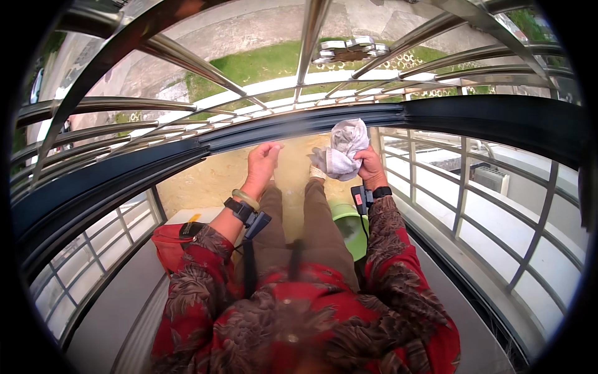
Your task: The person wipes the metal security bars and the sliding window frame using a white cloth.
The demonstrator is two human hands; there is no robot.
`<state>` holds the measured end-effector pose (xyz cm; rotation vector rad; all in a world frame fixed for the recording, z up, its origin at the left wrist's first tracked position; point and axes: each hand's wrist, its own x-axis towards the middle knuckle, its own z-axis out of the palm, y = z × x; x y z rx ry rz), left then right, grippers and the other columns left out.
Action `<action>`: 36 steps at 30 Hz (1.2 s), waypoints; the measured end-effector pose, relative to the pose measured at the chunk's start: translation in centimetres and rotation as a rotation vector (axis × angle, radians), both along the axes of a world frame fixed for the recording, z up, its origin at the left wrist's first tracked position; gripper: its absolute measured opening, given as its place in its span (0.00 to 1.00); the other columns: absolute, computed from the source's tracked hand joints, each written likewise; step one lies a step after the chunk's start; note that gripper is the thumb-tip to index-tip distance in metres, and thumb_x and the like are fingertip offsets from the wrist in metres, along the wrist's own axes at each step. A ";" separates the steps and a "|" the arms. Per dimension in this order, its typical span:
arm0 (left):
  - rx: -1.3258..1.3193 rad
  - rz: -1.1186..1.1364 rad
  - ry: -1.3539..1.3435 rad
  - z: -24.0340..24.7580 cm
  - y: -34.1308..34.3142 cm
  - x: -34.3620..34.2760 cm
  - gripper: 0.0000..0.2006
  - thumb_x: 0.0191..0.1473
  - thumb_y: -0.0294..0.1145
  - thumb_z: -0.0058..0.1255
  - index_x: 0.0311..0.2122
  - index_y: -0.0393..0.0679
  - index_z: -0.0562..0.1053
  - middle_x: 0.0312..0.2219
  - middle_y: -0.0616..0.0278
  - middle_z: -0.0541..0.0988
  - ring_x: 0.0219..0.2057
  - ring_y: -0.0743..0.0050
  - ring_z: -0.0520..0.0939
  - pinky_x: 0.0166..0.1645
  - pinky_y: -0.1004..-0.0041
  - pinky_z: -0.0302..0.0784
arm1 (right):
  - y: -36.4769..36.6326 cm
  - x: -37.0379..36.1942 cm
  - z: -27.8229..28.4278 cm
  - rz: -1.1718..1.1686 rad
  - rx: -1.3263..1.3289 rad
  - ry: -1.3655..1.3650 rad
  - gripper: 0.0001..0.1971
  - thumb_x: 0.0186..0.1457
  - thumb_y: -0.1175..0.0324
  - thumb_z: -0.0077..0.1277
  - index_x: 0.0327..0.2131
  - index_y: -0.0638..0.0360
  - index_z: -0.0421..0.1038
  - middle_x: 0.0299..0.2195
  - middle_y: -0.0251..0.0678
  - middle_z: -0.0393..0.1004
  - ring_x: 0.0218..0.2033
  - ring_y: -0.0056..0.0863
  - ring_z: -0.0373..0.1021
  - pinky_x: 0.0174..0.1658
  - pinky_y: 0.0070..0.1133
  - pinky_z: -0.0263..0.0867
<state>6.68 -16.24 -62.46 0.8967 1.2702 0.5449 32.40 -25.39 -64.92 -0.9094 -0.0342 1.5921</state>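
A crumpled, pale grey-white cloth [347, 146] is bunched up in my right hand [372, 167], just below the dark window frame [305, 123]. Its loose end hangs toward the left. My left hand [263, 166] is raised left of the cloth, its fingers curled together with nothing visible in them. Each wrist carries a small strapped-on dark device, and a bangle circles the left one. Behind my right forearm, a light green bucket [355, 240] stands beside my leg, partly hidden, with greyish water in it.
Metal security bars [180, 62] curve outside the frame, with grass and paving far below. A barred window [467, 168] runs along the right, another on the left. A red bag [166, 248] lies by my left elbow. My feet are on the tan floor [205, 187].
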 end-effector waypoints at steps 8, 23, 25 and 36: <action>0.139 -0.160 -0.129 3.8 -1.3 8.8 0.06 0.47 0.26 0.49 0.31 0.39 0.74 0.17 0.74 0.66 0.18 0.89 0.62 0.23 0.86 0.60 | -1.9 0.4 2.4 -0.041 0.116 0.197 0.33 0.30 0.85 0.40 0.49 0.66 0.56 0.43 0.42 0.66 0.44 0.35 0.65 0.48 0.26 0.61; 1.000 -0.445 0.080 6.9 0.0 13.2 0.05 0.39 0.26 0.52 0.26 0.39 0.72 0.21 0.61 0.72 0.23 0.67 0.72 0.29 0.72 0.68 | -1.8 1.7 6.0 0.214 0.046 -0.161 0.25 0.31 0.84 0.42 0.42 0.67 0.64 0.35 0.35 0.70 0.35 0.22 0.68 0.38 0.16 0.63; 0.738 -0.266 0.019 5.3 0.1 13.5 0.04 0.43 0.26 0.50 0.28 0.39 0.71 0.20 0.64 0.71 0.21 0.75 0.71 0.27 0.77 0.67 | -1.5 1.6 6.1 0.160 0.060 -0.156 0.26 0.31 0.84 0.41 0.42 0.68 0.63 0.36 0.37 0.70 0.36 0.25 0.68 0.40 0.18 0.63; 0.021 0.220 -0.409 7.0 9.1 17.3 0.07 0.51 0.31 0.42 0.22 0.44 0.64 0.16 0.69 0.67 0.18 0.80 0.68 0.24 0.79 0.68 | -5.7 3.7 3.9 -0.207 0.020 0.094 0.31 0.31 0.85 0.38 0.47 0.68 0.57 0.43 0.42 0.66 0.43 0.35 0.65 0.48 0.25 0.60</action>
